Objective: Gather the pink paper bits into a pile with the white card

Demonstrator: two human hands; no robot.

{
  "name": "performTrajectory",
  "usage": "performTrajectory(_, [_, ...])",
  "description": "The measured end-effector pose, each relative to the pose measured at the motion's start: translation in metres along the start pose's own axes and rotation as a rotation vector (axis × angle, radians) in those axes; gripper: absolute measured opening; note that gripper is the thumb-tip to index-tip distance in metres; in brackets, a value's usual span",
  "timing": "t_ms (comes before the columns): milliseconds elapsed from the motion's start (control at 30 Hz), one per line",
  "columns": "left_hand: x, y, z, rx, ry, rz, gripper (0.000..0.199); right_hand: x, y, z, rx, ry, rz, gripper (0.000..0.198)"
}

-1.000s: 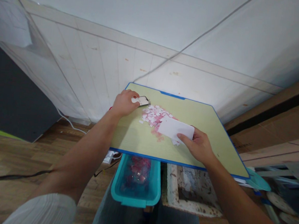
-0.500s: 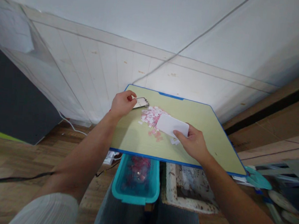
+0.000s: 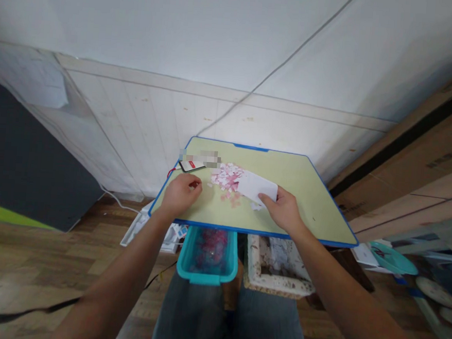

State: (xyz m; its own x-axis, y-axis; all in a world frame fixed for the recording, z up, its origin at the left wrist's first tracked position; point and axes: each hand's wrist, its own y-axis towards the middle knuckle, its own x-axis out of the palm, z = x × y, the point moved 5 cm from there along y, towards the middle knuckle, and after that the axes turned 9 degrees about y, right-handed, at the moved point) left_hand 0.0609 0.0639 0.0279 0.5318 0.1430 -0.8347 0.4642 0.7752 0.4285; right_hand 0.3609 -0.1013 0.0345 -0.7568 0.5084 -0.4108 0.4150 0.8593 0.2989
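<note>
My right hand (image 3: 283,207) grips a flat white card (image 3: 255,186) by its right end, thumb on top. The far end of the card meets a heap of small pink and white paper pieces (image 3: 225,175) on the pale yellow board (image 3: 288,168). Low over the board's left side is my left hand (image 3: 181,193), its fingers curled in towards the thumb; anything between them is too small to make out. Just beyond it lies a phone (image 3: 191,165), partly blurred out. A few loose pink pieces (image 3: 231,199) are scattered in front of the heap.
Below the board's front edge, a teal tub (image 3: 206,278) holds reddish material. Beside it stands a stained white foam box (image 3: 280,286). Cardboard boxes (image 3: 412,167) lean at the right; a white wall (image 3: 157,102) rises behind.
My left hand has drawn back from the phone towards me, and more of the phone shows. The right hand still holds the card at the heap. The camera view has shifted.
</note>
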Motion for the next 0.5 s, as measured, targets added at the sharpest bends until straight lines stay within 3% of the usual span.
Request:
performTrajectory(100, [0.005, -0.009, 0.007, 0.070, 0.114, -0.059, 0.019, -0.014, -0.007, -0.001, 0.013, 0.012, 0.053, 0.038])
performTrajectory(333, [0.007, -0.008, 0.017, 0.152, 0.225, -0.062, 0.022, -0.058, -0.047, 0.014, 0.132, -0.022, 0.274, 0.041])
performTrajectory(500, [0.007, -0.008, 0.019, 0.127, 0.254, -0.076, 0.024, -0.057, -0.052, 0.027, 0.147, 0.062, 0.197, 0.045])
